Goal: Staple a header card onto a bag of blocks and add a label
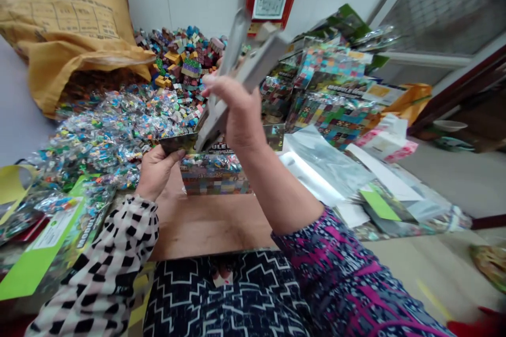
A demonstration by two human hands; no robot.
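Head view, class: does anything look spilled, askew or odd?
Yes. At upper left, the yellow sack slumps with its mouth open over heaped clear packets and loose blocks, so they look spilled, though the heap may be deliberate. Also, the checked left sleeve doesn't match the dark, pink-patterned right sleeve.

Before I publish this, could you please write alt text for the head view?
A right hand grips a metal stapler-like tool at the printed card of a block pack, while the left hand holds the card's left end. Loose coloured blocks and bagged pieces lie heaped beyond.
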